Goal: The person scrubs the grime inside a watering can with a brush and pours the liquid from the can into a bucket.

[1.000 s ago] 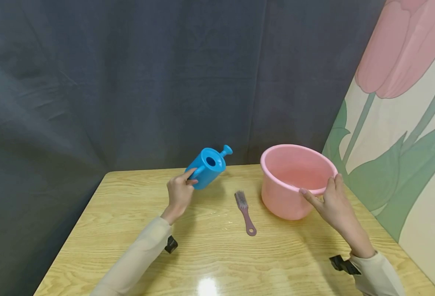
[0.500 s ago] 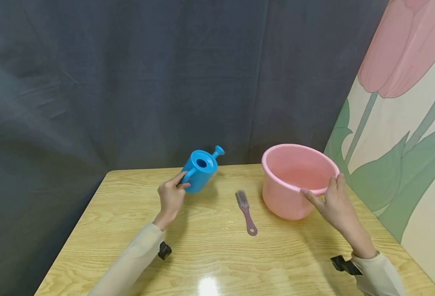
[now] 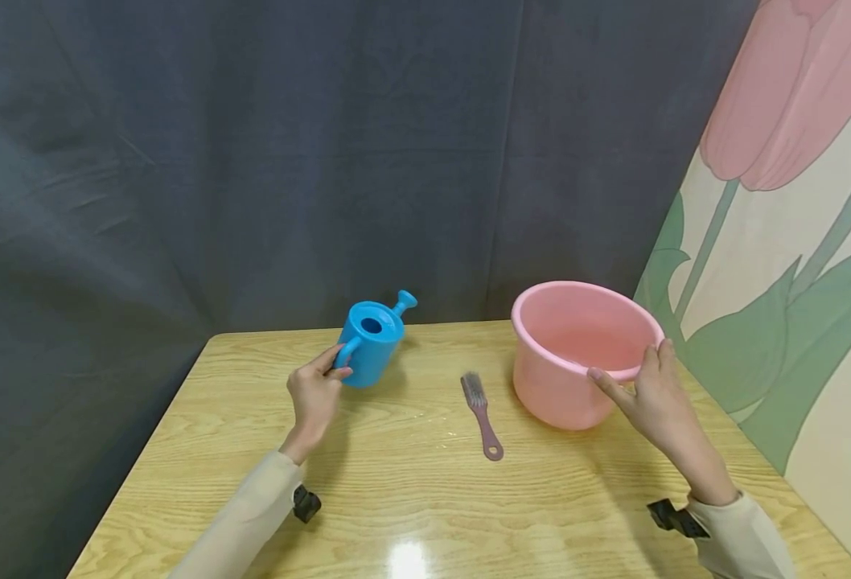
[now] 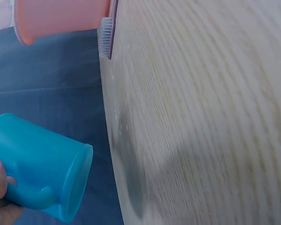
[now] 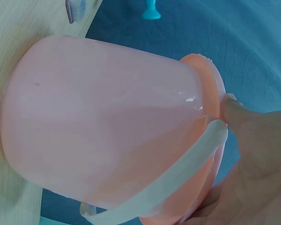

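Observation:
My left hand (image 3: pixel 314 394) grips the handle of a blue watering can (image 3: pixel 371 346), its sprinkler spout toward the back right. In the left wrist view the can (image 4: pixel 42 164) is raised off the table, its base facing the wood. At the right stands a pink bucket (image 3: pixel 552 390); my right hand (image 3: pixel 660 406) holds its near-right rim, thumb and fingers spread along it. The right wrist view shows the white bail handle (image 5: pixel 164 183) hanging down the bucket's side. Between can and bucket lies a brush (image 3: pixel 482 418) with a purple-brown handle, bristles up.
The light wooden table (image 3: pixel 411 498) has a few wet drops left of the brush. A dark curtain (image 3: pixel 360 161) hangs behind its back edge. Along the right side runs a wall (image 3: pixel 816 305) painted with tulips.
My left hand has carried the watering can leftward and slightly nearer to me, and the can has come more upright. The right hand, bucket and brush stay in place.

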The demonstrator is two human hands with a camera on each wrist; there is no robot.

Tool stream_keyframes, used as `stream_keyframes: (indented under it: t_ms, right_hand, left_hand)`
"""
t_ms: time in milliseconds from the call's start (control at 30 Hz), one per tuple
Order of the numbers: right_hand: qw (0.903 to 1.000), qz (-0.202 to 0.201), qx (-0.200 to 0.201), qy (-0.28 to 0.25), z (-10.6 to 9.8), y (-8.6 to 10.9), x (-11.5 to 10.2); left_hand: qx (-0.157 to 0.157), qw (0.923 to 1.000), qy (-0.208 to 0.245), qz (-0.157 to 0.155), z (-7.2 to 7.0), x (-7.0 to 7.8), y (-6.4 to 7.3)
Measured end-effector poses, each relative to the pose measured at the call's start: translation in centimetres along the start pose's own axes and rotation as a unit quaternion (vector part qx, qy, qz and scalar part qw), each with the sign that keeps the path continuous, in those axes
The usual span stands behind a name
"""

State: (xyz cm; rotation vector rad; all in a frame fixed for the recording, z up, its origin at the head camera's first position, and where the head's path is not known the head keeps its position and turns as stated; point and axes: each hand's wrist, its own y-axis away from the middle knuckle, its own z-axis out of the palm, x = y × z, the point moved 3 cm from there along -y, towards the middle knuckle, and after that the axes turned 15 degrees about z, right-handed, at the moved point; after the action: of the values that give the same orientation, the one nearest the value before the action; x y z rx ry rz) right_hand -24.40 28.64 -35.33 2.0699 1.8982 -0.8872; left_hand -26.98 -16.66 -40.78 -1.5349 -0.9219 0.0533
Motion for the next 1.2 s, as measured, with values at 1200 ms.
stream_keyframes:
  t_ms: [1200]
  right_hand:
    - [0.9999, -0.006, -0.002, -0.014, -0.1, 0.1, 0.0]
  left_hand:
    - [0.048, 0.9917, -0.011, -0.119, -5.5, -1.4, 2.7]
